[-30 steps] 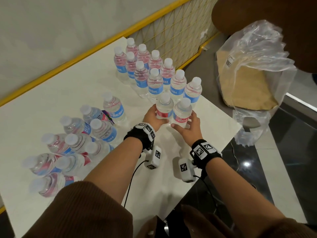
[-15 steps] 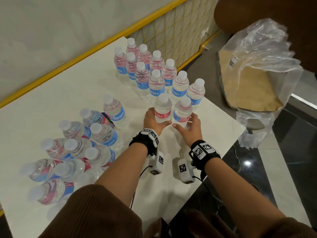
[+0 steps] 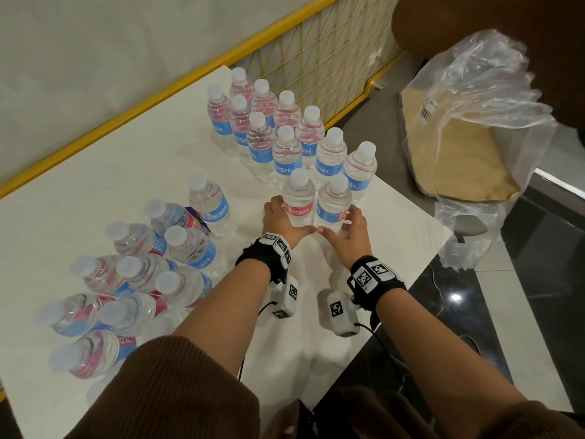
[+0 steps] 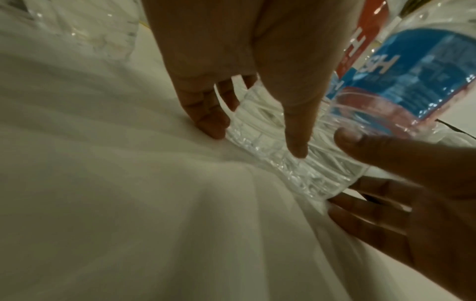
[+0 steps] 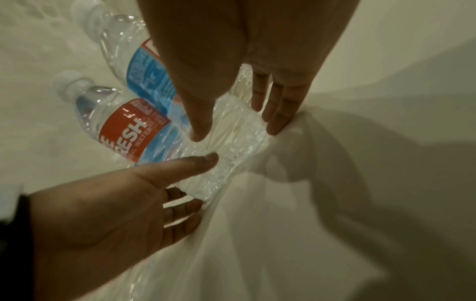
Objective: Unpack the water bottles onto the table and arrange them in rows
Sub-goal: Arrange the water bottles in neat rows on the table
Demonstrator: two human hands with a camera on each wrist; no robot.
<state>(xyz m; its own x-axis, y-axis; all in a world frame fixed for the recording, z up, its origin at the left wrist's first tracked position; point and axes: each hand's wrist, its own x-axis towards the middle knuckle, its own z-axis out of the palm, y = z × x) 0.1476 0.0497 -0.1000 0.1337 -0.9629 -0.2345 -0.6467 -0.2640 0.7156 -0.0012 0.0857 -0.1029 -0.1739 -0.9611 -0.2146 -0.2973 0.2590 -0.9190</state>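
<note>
Head view: the left hand (image 3: 280, 221) cups the red bottle (image 3: 298, 199) and the right hand (image 3: 349, 231) the blue bottle (image 3: 334, 202), both upright near the desk's (image 3: 110, 191) right edge, just before the rows (image 3: 285, 134). A hard shove could topple the rows.

Left wrist view: fingers (image 4: 206, 114) curl low round the base.

Right wrist view: fingers (image 5: 278, 114) wrap low, so the bottle could tip. Loose bottles (image 3: 133, 280) crowd the near-left.
</note>
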